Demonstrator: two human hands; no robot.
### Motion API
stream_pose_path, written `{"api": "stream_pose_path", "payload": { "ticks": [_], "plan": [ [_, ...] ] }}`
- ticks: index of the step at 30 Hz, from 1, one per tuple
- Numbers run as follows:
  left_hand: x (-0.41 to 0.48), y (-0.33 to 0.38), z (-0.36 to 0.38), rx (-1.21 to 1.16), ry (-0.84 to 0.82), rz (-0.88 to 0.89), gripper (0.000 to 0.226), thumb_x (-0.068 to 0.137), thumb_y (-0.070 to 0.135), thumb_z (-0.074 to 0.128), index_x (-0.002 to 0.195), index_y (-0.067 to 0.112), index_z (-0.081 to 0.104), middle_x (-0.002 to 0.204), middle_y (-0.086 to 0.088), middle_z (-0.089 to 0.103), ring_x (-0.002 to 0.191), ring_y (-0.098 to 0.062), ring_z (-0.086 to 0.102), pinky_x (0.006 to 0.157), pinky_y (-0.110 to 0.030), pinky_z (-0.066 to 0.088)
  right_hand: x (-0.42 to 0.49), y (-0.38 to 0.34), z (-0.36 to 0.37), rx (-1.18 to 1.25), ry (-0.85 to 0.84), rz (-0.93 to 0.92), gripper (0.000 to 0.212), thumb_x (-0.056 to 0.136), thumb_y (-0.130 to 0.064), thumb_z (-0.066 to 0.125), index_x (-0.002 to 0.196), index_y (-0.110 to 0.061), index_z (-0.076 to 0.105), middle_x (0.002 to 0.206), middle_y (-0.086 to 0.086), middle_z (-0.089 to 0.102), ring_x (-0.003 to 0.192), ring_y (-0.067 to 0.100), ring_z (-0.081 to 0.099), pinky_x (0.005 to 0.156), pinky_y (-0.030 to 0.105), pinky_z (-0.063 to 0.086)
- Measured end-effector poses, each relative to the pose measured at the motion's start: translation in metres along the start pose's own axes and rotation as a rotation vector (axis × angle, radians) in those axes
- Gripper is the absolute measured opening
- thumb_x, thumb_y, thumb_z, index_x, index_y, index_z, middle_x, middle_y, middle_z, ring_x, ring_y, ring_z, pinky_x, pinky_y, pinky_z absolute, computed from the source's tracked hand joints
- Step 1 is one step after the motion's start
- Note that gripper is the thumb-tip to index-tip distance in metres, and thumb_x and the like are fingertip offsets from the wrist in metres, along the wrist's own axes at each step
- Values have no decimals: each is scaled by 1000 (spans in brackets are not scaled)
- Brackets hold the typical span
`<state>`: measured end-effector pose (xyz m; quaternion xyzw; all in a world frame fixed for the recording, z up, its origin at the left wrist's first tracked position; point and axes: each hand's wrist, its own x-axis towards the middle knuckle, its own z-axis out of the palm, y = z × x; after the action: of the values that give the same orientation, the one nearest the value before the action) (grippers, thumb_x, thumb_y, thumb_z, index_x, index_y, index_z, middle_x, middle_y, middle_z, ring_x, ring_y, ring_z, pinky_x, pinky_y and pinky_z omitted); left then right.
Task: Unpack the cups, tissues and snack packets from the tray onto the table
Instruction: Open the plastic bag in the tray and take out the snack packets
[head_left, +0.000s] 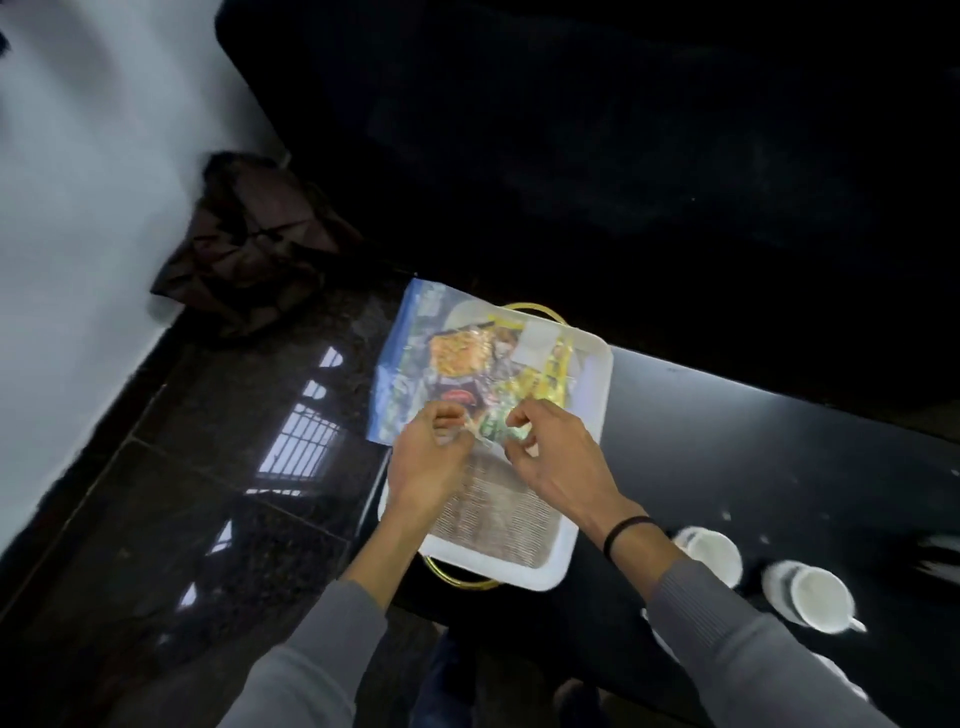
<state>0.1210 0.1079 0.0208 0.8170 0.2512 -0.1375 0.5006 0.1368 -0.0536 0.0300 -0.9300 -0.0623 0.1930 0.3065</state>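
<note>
A white tray (589, 415) with gold handles and a ribbed brown base lies at the left end of a black table (753, 457). A clear zip bag (441, 358) with a blue strip lies across the tray's far half, with snack packets (467, 353) and yellow sachets (550, 374) showing through it. My left hand (426, 462) and my right hand (550, 452) pinch the bag's near edge side by side above the tray. Two white cups (711, 553) (815, 597) stand on the table to the right of the tray.
A dark brown bag (249, 244) sits on the glossy dark floor (208, 493) by a white wall at the left. A black surface (623, 130) fills the area behind the table. More white crockery (841, 675) peeks out past my right sleeve.
</note>
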Motion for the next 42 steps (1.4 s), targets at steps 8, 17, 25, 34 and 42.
{"api": "stream_pose_path", "payload": {
  "ticks": [8, 17, 25, 34, 42],
  "plan": [
    [78, -41, -55, 388, 157, -15, 57, 98, 24, 63, 149, 14, 41, 149, -10, 46, 138, -31, 41, 111, -47, 38, 52, -37, 44, 65, -22, 9, 8, 95, -25, 61, 101, -28, 55, 116, -5, 65, 90, 16, 65, 76, 39, 58],
    [136, -57, -66, -69, -78, -287, 56, 95, 32, 69, 146, 29, 45, 112, 1, 68, 91, -9, 62, 71, -24, 45, 65, -38, 63, 107, 7, 107, 6, 98, -29, 61, 103, -30, 59, 109, -8, 66, 87, 7, 67, 73, 30, 62],
    [121, -58, -69, -137, -152, -35, 47, 96, 7, 67, 108, 51, 56, 111, 1, 72, 93, -21, 71, 80, -38, 59, 56, -42, 55, 178, 19, 140, 8, 97, -26, 63, 104, -23, 61, 102, -5, 69, 87, 12, 70, 73, 36, 63],
    [72, -27, -58, -80, -128, 70, 47, 92, 1, 68, 134, 21, 65, 106, -3, 75, 79, -5, 66, 79, -26, 60, 47, -71, 28, 323, 27, 139, 21, 98, -45, 55, 102, -24, 59, 91, 1, 73, 80, 22, 72, 71, 49, 62],
    [13, 13, -52, -138, -295, 155, 52, 75, 33, 80, 126, 36, 70, 99, 9, 80, 94, -8, 75, 86, -41, 62, 38, -82, -11, 305, 57, 232, 25, 94, -45, 60, 103, -23, 65, 93, -8, 69, 85, 14, 69, 76, 35, 61]
  ]
}}
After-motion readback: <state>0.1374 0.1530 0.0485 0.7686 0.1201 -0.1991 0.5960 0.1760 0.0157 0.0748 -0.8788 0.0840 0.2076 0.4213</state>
